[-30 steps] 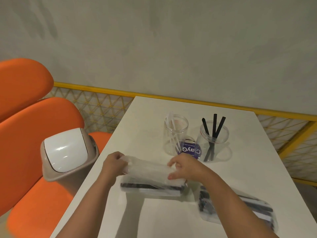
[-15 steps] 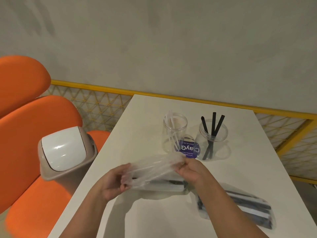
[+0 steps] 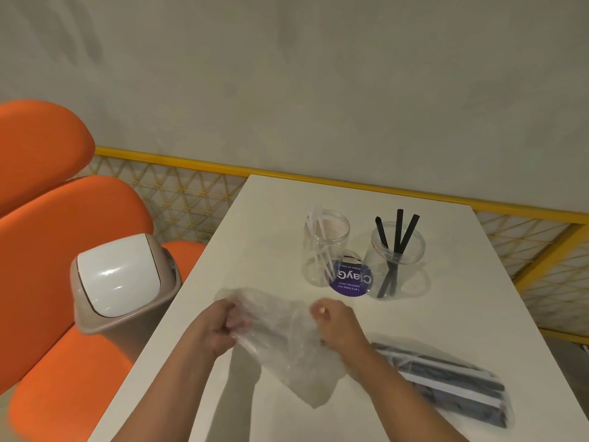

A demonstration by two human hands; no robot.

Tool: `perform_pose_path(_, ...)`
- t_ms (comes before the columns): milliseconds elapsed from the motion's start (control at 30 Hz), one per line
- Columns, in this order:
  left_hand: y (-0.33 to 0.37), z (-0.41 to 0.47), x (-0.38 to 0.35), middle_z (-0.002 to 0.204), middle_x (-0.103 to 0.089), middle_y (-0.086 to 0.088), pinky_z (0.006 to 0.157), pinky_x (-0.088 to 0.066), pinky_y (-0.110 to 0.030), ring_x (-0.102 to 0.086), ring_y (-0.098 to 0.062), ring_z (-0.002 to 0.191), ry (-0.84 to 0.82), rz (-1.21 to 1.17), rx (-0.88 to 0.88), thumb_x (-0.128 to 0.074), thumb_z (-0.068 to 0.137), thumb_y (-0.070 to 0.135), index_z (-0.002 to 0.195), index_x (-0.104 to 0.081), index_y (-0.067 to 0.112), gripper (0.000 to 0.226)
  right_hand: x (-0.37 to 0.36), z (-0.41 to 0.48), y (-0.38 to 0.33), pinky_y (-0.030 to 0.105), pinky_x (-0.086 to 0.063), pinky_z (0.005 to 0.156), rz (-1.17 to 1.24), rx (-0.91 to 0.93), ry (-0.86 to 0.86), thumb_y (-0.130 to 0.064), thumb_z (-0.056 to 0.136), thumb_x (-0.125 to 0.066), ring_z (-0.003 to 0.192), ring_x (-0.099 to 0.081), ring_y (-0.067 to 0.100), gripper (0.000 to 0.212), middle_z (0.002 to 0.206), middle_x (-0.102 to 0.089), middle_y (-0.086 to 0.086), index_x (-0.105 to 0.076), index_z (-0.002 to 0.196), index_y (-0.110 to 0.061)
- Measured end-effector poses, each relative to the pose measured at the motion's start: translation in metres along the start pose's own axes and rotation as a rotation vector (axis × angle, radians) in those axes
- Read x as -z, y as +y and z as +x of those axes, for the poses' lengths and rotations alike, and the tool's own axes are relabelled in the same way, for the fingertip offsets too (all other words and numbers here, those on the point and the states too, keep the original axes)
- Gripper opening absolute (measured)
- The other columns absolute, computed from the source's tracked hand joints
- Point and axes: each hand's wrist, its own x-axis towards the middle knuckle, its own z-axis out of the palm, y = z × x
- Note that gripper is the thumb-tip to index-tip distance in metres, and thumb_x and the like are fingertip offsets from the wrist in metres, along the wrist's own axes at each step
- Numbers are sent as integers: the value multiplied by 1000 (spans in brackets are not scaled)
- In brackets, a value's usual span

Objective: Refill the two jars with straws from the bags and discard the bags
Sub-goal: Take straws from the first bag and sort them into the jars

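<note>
On the table [image 3: 462, 314], the left jar [image 3: 325, 250] and right jar [image 3: 398, 260] stand side by side towards the back, with a sticker [image 3: 349, 282] between them. In front of them, the left hand [image 3: 216, 327] and right hand [image 3: 338, 327] hold a crumpled bag [image 3: 287, 346]. A bag of straws [image 3: 446, 381] lies to its right. A swing-lid bin [image 3: 118, 282] stands left of the table.

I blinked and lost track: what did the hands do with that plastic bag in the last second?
The left hand and right hand kept hold and lifted the clear bag from lying flat; it now hangs crumpled between them. The white-straw jar, black-straw jar, other bag and bin stayed put.

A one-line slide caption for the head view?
Left hand and right hand grip a clear plastic bag in front of the white-straw jar and the black-straw jar.
</note>
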Motion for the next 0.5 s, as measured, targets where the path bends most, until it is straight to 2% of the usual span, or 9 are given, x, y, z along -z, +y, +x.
perform_pose_path(33,-2,1,-2,37,-40,1,33,-31,-12,-33,-10,25,25,45,-17,-39,91,-1,64,-49,9,30,-2,-2,-5,25,-48,63,41,75,135,-29,92,-54,67,-51,11,25,72,-51,-7,-61,112,-14)
perform_pose_path(67,-5,-2,-6,37,-43,1,32,-31,-11,-35,-10,24,41,106,-41,-42,90,1,64,-50,9,29,-4,-7,-14,25,-48,72,104,140,180,-39,90,-53,75,-52,11,40,82,-52,-4,-53,123,-16)
perform_pose_path(133,-11,-4,-16,38,-46,1,31,-29,-10,-39,-9,27,50,225,-92,-39,92,2,62,-51,10,32,-12,-18,-33,32,-46,91,85,203,55,-67,74,-56,100,-50,13,81,110,-48,-2,-34,139,-24)
perform_pose_path(167,-13,-5,-19,43,-48,0,30,-28,-12,-41,-10,31,62,275,-112,-38,94,5,62,-50,10,35,-20,-22,-40,35,-44,96,-53,217,-6,-73,66,-56,112,-45,15,95,122,-43,-2,-25,143,-26)
perform_pose_path(200,-13,-7,-23,50,-48,-2,30,-29,-13,-41,-12,36,75,309,-127,-38,95,8,63,-51,10,35,-27,-24,-41,36,-41,100,-221,226,-44,-71,68,-56,120,-40,17,98,130,-38,-1,-18,145,-25)
perform_pose_path(267,-12,-11,-26,55,-50,-6,30,-30,-13,-44,-13,33,61,289,-153,-40,93,5,67,-54,8,30,-28,-19,-33,38,-36,101,-519,177,-58,-43,85,-58,127,-36,23,77,139,-36,3,-17,145,-18)
perform_pose_path(367,-5,-11,-18,36,-42,3,29,-25,-10,-31,-9,22,43,137,-160,-42,88,-2,64,-55,11,30,-10,-8,-9,35,-41,94,-794,49,-107,-12,89,-51,118,-49,27,36,127,-51,7,-45,125,-11)
perform_pose_path(467,-4,-10,-9,34,-32,5,28,-21,-10,-22,-8,23,2,39,-132,-43,87,-3,47,-57,13,45,5,-2,8,24,-43,72,-647,-73,-64,-5,89,-46,94,-58,25,11,92,-58,2,-55,87,-12)
perform_pose_path(500,-5,-9,-8,35,-31,6,29,-20,-11,-20,-7,25,-12,34,-128,-44,86,-3,44,-58,13,47,8,2,13,21,-41,64,-502,-100,-13,-4,90,-43,84,-57,25,21,78,-53,1,-48,72,-14)
